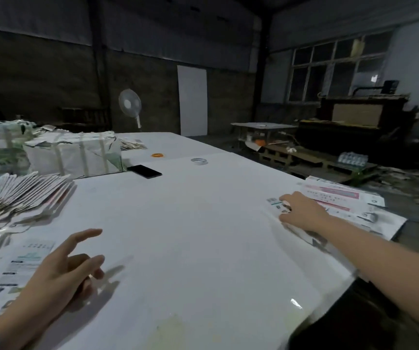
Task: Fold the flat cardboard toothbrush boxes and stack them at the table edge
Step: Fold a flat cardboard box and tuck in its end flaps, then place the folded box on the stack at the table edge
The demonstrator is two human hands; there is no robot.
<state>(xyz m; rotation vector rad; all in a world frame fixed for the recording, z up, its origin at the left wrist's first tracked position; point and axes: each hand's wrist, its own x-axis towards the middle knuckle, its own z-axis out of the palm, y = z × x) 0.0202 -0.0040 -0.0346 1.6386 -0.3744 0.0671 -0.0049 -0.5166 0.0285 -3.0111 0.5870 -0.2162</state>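
Resting under right fingers [285, 198]: folded boxes [339, 198].

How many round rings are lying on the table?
2. An orange ring lies far back on the white table, and a grey tape ring lies just right of it, nearer the edge. More could be hidden behind the wrapped bundles.

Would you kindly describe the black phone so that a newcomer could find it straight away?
Start at the large white table and look to its far left, where a white strapped paper-wrapped bundle stands. Just right of that bundle's near corner lies the flat black rectangular phone. It is the only dark thing there: the small orange ring and the grey tape roll beyond it are round.
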